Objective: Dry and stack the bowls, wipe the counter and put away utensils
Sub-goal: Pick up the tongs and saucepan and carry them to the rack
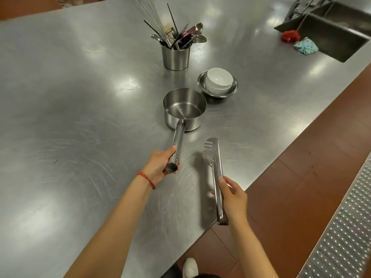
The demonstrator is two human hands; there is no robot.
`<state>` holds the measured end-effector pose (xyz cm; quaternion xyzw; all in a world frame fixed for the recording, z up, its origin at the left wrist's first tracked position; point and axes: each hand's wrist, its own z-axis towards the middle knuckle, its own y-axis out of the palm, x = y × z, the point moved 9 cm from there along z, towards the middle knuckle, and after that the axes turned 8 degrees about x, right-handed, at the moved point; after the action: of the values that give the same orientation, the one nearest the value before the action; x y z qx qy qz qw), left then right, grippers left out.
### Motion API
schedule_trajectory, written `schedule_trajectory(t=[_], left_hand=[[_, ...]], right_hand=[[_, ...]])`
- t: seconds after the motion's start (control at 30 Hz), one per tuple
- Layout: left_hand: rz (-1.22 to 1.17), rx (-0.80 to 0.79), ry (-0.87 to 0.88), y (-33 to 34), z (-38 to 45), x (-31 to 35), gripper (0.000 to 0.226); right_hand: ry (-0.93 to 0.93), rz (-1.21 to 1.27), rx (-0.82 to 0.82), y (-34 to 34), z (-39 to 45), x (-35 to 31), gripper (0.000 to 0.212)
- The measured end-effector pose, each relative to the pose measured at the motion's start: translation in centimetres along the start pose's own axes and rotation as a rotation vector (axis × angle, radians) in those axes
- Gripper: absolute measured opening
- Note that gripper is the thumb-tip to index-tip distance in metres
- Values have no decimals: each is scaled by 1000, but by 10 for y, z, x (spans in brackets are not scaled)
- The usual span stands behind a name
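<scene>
My left hand [159,164] grips the end of the long handle of a steel saucepan [183,108] that stands on the steel counter [80,117]. My right hand [233,198] holds steel tongs [215,173] by their middle, tips pointing away from me just above the counter. Behind the saucepan a white bowl [219,79] sits stacked inside a steel bowl [232,89]. Further back stands a steel utensil holder [176,56] crammed with a whisk, spoons and other utensils.
A sink [331,31] is sunk into the counter at the far right, with a red scrubber [290,35] and a blue patterned cloth [305,46] at its rim. The counter's edge runs diagonally on my right, above brown floor tiles and a metal grate [345,227].
</scene>
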<state>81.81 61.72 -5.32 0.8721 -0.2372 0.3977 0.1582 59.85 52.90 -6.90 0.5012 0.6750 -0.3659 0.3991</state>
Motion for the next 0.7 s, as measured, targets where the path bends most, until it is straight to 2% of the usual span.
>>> schedule_trajectory(t=[0.2,0.33,0.53,0.7], left_hand=[[-90,89,60,-5,-41,-31,29],[-150,163,118,-12,-74,-56,28],[-252,330,172,-27,-129,-94,24],[-317,481,200,-62,-177,-122,22]], right_hand=[[-19,-17,-104,-8,-9,-1,9],[-7,-42,-197,-19,-12,1,19],[-32,-133,-368,-28,-23,-4,25],[-27,-151,-506,-8,-58,0,25]])
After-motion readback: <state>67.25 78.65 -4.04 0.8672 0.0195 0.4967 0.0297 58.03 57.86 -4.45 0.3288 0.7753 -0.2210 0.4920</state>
